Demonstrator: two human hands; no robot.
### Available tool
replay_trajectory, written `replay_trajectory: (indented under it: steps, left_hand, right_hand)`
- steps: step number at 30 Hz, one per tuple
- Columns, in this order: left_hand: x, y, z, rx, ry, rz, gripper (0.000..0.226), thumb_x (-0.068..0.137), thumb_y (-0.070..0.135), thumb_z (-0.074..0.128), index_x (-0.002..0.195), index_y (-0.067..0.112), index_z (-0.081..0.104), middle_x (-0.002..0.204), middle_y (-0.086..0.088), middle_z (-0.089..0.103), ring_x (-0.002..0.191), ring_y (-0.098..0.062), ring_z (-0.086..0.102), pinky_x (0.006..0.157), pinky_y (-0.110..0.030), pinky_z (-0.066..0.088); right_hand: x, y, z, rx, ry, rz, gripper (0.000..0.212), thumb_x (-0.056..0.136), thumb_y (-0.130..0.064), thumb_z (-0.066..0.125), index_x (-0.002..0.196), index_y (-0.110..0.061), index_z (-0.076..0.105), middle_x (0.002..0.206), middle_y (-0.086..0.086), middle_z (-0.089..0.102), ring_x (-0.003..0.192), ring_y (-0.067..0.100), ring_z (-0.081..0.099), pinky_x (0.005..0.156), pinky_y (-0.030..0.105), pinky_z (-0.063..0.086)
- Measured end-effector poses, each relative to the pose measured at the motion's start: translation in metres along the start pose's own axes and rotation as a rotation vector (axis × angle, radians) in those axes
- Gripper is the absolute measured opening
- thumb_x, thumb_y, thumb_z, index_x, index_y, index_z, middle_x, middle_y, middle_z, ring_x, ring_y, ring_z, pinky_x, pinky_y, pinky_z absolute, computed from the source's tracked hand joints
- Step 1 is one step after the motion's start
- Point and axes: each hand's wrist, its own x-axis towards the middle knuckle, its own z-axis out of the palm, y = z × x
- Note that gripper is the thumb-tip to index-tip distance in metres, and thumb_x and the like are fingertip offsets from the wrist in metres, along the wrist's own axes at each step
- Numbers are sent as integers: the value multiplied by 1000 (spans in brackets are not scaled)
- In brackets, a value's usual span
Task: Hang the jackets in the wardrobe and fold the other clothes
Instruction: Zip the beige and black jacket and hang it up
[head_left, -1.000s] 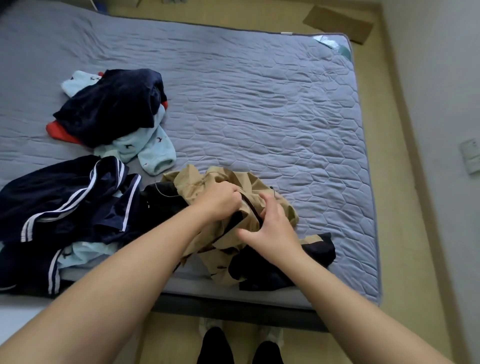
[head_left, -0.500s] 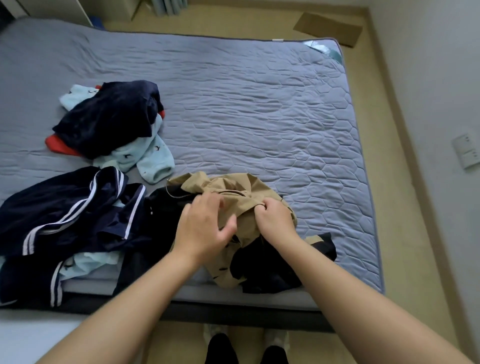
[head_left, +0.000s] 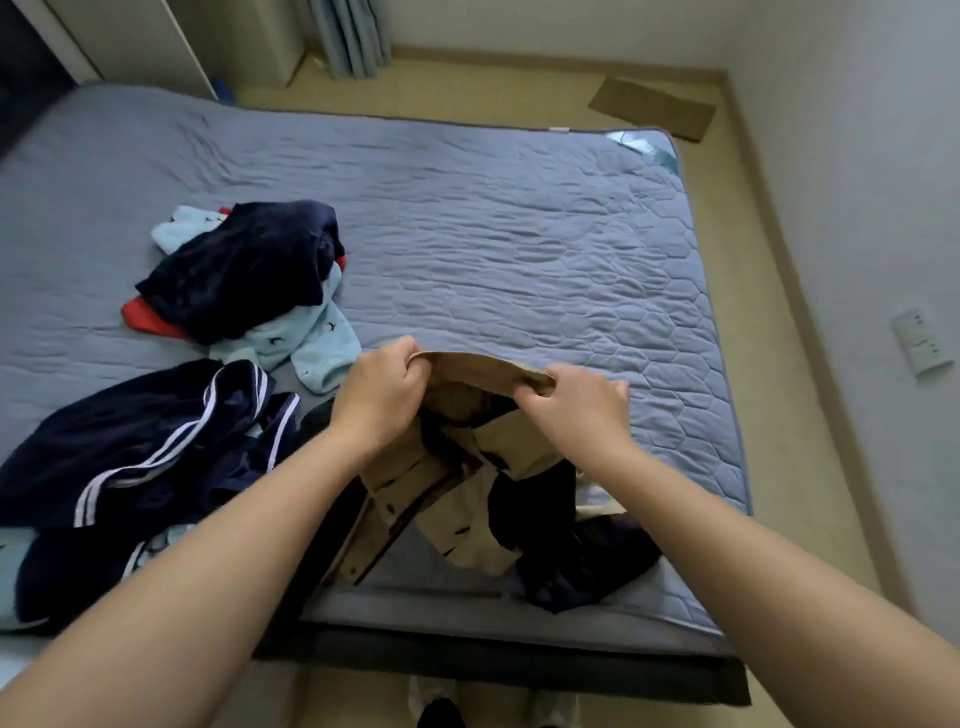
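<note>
A grey quilted bed (head_left: 519, 234) fills my view, its near edge just below me. There I have the tan jacket (head_left: 467, 499) raised by one edge. My left hand (head_left: 382, 392) and right hand (head_left: 576, 410) each have their fingers (head_left: 410, 358) clamped on that edge, and the rest hangs crumpled onto the mattress among dark fabric (head_left: 571, 566). Left of it lies a navy white-striped garment (head_left: 156, 447), and beyond that a heap of navy, light-blue and red clothes (head_left: 244, 270).

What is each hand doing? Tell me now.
Left hand: grips the tan jacket by its top edge.
Right hand: pinches the same edge.
</note>
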Motion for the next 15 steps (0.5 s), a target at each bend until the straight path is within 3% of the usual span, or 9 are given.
replay_trajectory:
  steps: [4, 7, 11, 15]
  left_hand:
    - [20, 70, -101, 289, -17, 170, 29, 93, 28, 43, 65, 17, 42, 67, 0, 48, 71, -27, 45, 56, -33, 29]
    - [25, 138, -178, 344, 33, 284, 29, 93, 28, 42, 68, 17, 47, 67, 0, 50, 73, -28, 52, 55, -32, 30]
    - [20, 219, -259, 459, 195, 407, 22, 94, 28, 40, 87, 17, 57, 81, -2, 54, 75, -25, 50, 60, -31, 34]
    - [7, 257, -311, 637, 292, 464, 20, 92, 8, 38, 95, 16, 56, 87, -6, 61, 74, -24, 55, 60, -32, 38]
  right_hand:
    - [3, -18, -98, -116, -113, -44, 6, 83, -24, 51, 78, -20, 52, 72, 0, 54, 80, 28, 53, 95, 45, 31]
    - [2, -25, -174, -173, -73, 11, 7, 81, -11, 46, 74, -15, 47, 80, 6, 54, 79, 28, 54, 69, 32, 41]
    - [-14, -28, -258, -20, 193, 78, 11, 81, -1, 43, 87, -10, 47, 95, 13, 56, 87, 32, 60, 73, 39, 55]
    - [-47, -31, -310, 139, 549, 32, 28, 78, 5, 37, 96, -15, 43, 82, 7, 56, 72, 27, 53, 63, 34, 44]
